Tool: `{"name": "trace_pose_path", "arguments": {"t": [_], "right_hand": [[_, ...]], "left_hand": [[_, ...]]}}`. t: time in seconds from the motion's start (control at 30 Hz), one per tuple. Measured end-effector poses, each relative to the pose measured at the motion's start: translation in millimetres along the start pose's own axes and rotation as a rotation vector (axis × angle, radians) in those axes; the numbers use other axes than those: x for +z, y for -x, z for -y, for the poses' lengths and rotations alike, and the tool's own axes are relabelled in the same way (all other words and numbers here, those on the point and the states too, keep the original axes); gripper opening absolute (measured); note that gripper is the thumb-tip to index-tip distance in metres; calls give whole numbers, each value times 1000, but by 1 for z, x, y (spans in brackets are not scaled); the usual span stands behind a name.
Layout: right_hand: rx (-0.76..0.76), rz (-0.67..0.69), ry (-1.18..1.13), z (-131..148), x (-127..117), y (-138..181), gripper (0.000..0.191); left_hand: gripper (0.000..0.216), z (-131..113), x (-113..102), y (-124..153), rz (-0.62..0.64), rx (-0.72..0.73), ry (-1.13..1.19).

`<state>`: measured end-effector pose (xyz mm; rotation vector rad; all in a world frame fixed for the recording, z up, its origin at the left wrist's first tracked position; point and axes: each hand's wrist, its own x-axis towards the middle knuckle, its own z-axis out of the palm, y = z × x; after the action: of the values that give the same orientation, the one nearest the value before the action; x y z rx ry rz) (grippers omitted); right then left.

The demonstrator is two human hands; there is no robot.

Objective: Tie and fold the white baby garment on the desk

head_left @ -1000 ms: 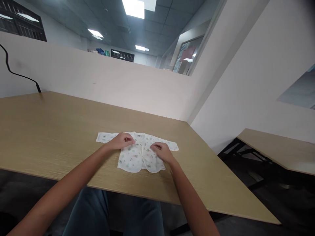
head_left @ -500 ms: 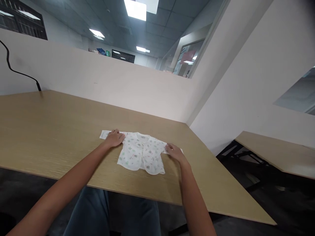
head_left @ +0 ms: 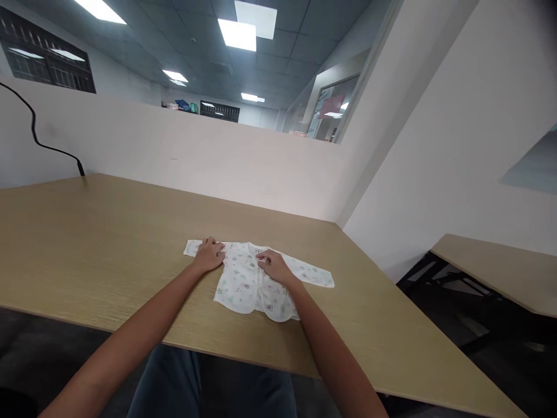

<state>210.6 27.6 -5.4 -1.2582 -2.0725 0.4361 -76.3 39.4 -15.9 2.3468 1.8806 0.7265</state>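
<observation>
A small white baby shirt [head_left: 243, 281] with a pale printed pattern lies flat on the wooden table [head_left: 96, 244], front up, both sleeves spread sideways. My left hand [head_left: 209, 254] rests on the left shoulder and sleeve, fingers laid flat on the cloth. My right hand [head_left: 273, 266] lies on the chest just right of the front opening, fingers loosely curved and pressing down on the fabric. The right sleeve [head_left: 315, 273] lies stretched out and uncovered.
A white partition wall [head_left: 217, 157] runs along the table's far edge, with a black cable [head_left: 39, 136] hanging at the far left. A second table [head_left: 496, 270] stands to the right across a dark gap. My legs in jeans [head_left: 174, 383] show below the near edge.
My right hand moved from the end of the right sleeve back to the shirt's chest. The left hand stayed on the left shoulder. The camera view shifted slightly.
</observation>
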Motion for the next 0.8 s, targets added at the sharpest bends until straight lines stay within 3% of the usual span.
{"name": "trace_pose_path", "arguments": {"t": [0.23, 0.4, 0.6, 0.8], "right_hand": [[-28, -6, 52, -5, -1, 4, 11], [29, -182, 64, -2, 8, -1, 17], [-12, -100, 38, 15, -4, 8, 28], [-32, 74, -8, 46, -38, 65, 28]], "left_hand": [[38, -5, -2, -1, 12, -10, 4], [39, -6, -1, -1, 19, -11, 5], [41, -5, 0, -1, 14, -6, 23], [41, -5, -5, 0, 18, 1, 6]]}}
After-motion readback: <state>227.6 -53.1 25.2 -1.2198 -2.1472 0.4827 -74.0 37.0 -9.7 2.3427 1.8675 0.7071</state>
